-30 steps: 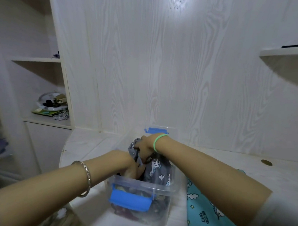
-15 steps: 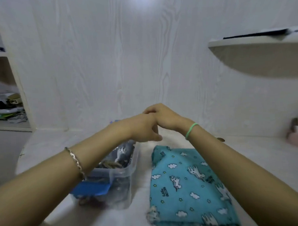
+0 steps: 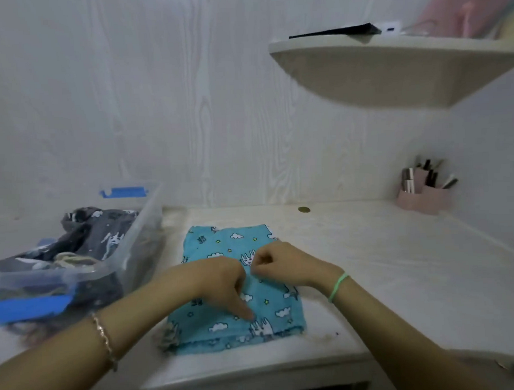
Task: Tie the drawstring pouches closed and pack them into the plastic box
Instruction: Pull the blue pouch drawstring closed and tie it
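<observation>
Teal pouch (image 3: 222, 246): left grip (image 3: 221, 280) presses it, right grip (image 3: 278, 263) curled on it.

left: plastic box (image 3: 146, 226), stuffed with grey pouches (image 3: 101, 231), walls off that side | centre: blue pouch (image 3: 222, 243) lies flat and low beside it | right: open bench (image 3: 370, 263) to the pink pen holder (image 3: 424, 200) in the far corner | overhead right: shelf (image 3: 392, 74) overhangs | rear: wall (image 3: 187, 109)

I'm getting soft, cool, fairly dim indoor light, with the shelf (image 3: 392, 79) underside sitting in shade. Blur is smearing the plastic box (image 3: 142, 229) at left, and the edges are bowing with wide-angle distortion.
</observation>
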Available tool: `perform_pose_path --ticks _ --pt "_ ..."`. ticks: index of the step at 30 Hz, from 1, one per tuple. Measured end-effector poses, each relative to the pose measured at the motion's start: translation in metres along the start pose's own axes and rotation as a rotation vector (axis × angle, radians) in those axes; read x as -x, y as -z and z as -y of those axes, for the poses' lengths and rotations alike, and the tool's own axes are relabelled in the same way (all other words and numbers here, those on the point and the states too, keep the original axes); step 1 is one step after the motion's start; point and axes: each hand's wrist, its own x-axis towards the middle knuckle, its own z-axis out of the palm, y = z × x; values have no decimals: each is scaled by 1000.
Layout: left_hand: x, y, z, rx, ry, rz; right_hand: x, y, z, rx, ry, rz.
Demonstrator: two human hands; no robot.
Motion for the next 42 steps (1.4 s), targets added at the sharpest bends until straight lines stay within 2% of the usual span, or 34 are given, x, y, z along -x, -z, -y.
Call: perform_pose_path --ticks 2,5,8,10,16,19,20,22,24,28,30,34,42 --pt "10 -9 7 -30 67 109 13 0 0 44 -39 75" --pt "23 -26 22 -60 76 183 27 -4 1 235 -102 296" --pt "34 -35 34 22 -6 113 37 -13 -1 376 -57 322" --pt "43 -35 39 22 -29 -6 40 -14 -5 348 -28 293" --pt "50 -37 36 -156 153 -593 36 -3 -17 122 -13 -137" --pt "41 -27 34 -320 183 -859 28 1 -18 428 -2 -374" --pt "37 -22 35 -362 162 -921 26 3 -16 528 -5 -430" --pt "30 -12 37 -406 146 -1000 20 5 -16 571 -44 -472" --pt "25 -4 42 -421 147 -1064 13 9 -18 382 -52 -504" --pt "28 10 49 -409 218 -1120 16 17 -24 -610 -47 -489" --pt "31 20 55 -391 261 -1131 20 19 -29 -842 -19 -424" --pt "35 33 58 -425 387 -1034 19 18 -37 -839 5 -354" --pt "60 86 83 -311 391 -754 24 10 -54 -611 -12 -272"
